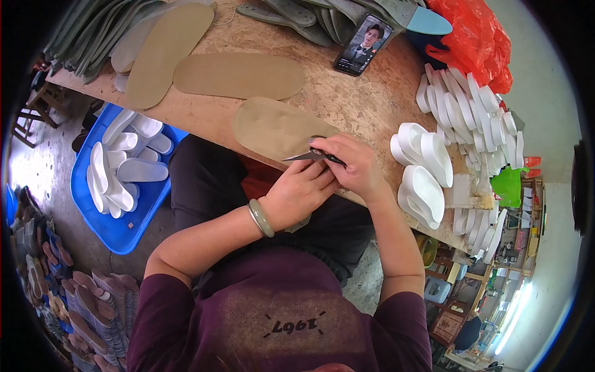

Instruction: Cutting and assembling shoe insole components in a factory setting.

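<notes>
My right hand [354, 162] is closed around a small pair of dark-handled scissors [299, 156], whose pointed metal blades aim left above the table's near edge. My left hand [296, 193], with a pale bangle at the wrist, is closed just below the blades, fingers bent against the right hand. What it grips is hidden; a bit of greyish material shows under the palm. Behind both hands, a tan sole-shaped sheet [273, 127] lies flat. Two more tan sheets, a crosswise one [238, 75] and a slanted one [170, 53], lie farther back and left.
A phone [364, 46] leans upright at the back, before stacked grey soles [297, 13]. White sole-shaped pieces [423, 192] stand in rows at right, below a red plastic bag [474, 43]. A blue tray [127, 239] of white pieces is at left. More soles [99, 310] pile lower left.
</notes>
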Action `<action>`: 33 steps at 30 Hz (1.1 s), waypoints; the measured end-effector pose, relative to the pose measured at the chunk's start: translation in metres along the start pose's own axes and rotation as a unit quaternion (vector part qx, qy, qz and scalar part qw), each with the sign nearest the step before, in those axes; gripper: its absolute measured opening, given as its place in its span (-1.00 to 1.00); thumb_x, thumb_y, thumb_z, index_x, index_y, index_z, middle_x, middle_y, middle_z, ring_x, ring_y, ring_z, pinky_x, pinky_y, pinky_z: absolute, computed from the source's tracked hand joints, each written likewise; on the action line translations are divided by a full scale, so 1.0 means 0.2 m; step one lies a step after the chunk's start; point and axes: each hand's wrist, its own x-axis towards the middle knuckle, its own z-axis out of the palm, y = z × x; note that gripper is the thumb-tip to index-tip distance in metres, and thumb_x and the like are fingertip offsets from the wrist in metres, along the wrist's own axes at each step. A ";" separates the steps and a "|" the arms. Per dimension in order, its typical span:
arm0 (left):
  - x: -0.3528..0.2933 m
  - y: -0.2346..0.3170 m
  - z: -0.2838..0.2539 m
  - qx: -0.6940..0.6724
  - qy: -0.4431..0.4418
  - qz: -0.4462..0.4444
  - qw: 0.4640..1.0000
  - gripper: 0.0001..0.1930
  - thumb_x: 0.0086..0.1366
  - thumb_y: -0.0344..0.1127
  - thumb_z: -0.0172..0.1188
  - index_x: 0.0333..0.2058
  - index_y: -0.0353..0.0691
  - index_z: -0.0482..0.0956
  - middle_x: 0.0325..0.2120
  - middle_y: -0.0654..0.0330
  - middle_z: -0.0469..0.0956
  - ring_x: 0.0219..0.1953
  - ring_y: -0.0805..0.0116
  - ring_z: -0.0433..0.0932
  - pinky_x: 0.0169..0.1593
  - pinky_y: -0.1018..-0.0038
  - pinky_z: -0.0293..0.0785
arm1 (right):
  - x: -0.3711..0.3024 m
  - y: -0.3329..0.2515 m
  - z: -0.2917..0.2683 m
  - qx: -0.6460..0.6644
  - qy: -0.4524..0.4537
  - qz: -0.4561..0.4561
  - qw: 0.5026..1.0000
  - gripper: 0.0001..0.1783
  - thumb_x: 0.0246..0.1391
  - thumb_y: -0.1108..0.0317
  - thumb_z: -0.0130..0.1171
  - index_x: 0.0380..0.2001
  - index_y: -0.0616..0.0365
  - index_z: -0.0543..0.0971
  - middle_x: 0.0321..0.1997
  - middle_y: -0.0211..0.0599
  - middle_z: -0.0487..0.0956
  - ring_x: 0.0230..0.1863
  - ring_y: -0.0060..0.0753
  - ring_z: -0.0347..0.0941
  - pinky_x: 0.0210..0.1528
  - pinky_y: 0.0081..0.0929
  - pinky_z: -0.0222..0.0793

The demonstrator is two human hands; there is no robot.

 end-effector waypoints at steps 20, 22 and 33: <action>-0.02 -0.01 0.02 0.036 0.018 0.017 0.999 -0.60 0.08 -0.28 0.12 -0.05 -0.12 0.55 -0.04 0.27 0.52 0.07 0.32 0.45 0.13 0.33 0.30 | 0.05 0.05 0.04 0.002 0.045 -0.032 0.998 -0.63 -0.13 0.56 0.26 -0.15 0.13 0.60 -0.35 -0.30 0.58 -0.40 -0.32 0.54 -0.34 -0.42 0.49; -0.01 -0.01 0.03 0.024 0.037 0.020 0.999 -0.59 0.06 -0.29 0.12 -0.05 -0.10 0.56 -0.05 0.30 0.52 0.04 0.34 0.46 0.16 0.32 0.28 | 0.08 0.09 0.05 -0.054 0.024 -0.137 0.989 -0.54 -0.30 0.52 0.27 -0.17 0.12 0.59 -0.34 -0.29 0.57 -0.36 -0.18 0.53 -0.37 -0.34 0.50; 0.00 -0.01 0.02 0.036 0.060 0.018 0.997 -0.64 0.10 -0.31 0.06 -0.09 -0.21 0.50 -0.05 0.19 0.49 0.07 0.28 0.43 0.08 0.37 0.32 | 0.07 0.15 0.01 0.316 0.340 0.240 0.853 -0.88 0.15 0.50 0.21 -0.27 0.30 0.50 -0.48 -0.30 0.57 -0.49 -0.53 0.49 -0.33 -0.51 0.48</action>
